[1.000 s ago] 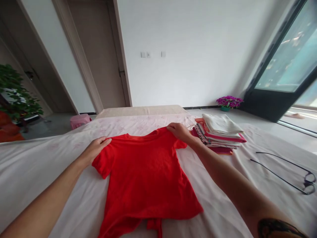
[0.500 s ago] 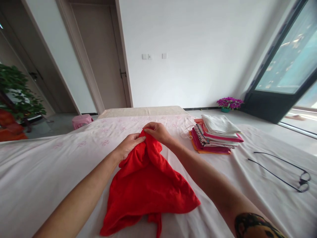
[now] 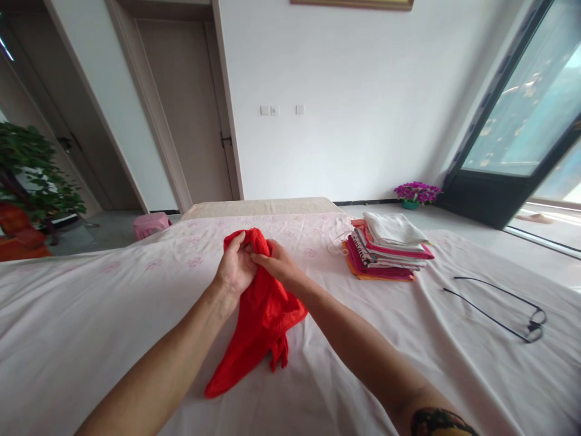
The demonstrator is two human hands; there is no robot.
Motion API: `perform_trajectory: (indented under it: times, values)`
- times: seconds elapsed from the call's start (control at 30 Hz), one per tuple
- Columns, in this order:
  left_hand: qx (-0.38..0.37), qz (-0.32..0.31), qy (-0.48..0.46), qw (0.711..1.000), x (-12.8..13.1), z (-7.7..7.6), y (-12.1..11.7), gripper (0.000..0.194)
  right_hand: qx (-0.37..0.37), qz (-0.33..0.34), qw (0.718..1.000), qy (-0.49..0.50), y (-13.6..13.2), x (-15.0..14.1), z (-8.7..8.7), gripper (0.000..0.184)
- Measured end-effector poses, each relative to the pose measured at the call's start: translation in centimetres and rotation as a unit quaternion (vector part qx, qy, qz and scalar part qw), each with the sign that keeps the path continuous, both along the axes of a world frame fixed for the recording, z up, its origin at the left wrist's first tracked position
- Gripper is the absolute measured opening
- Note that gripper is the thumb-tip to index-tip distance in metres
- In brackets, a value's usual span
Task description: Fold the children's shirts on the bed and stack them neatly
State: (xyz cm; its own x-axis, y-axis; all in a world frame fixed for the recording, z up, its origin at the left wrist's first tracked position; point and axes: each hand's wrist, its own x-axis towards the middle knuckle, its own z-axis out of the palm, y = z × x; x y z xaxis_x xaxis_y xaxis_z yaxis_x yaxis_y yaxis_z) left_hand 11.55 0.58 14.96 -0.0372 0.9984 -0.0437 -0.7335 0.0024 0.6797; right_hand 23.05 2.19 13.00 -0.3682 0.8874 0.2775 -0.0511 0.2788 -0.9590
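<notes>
Red cloth (image 3: 263, 303), bunched on pale sheet (image 3: 113, 327) | L hand (image 3: 236, 269), palm up, & R hand (image 3: 276, 263) pinch upper folds btwn thumbs & fingers, prob. controlling slack; lower end trails | Folded stack (image 3: 385, 251) apart at R, prob. kept undisturbed; specs (image 3: 534, 326) farther R

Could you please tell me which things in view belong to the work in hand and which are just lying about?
In use:
- red garment, held in the left hand and right hand
- pale sheet beneath
- folded stack, probably

Lying about:
- glasses
- pink stool
- purple flowers
- green plant
</notes>
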Motion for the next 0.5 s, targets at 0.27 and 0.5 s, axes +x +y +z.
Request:
perform_trajectory:
  times: [0.27, 0.5]
  values:
    - [-0.071, 0.082, 0.140, 0.984, -8.4, 0.1, -0.5, 0.006, -0.079, -0.076, 0.991, 0.073, 2.7, 5.7, 0.9, 0.018]
    - [0.110, 0.296, 0.215, 0.924, -11.6, 2.0, -3.1, 0.014, 0.131, -0.227, 0.965, -0.031, 3.0, 11.3, 5.4, 0.018]
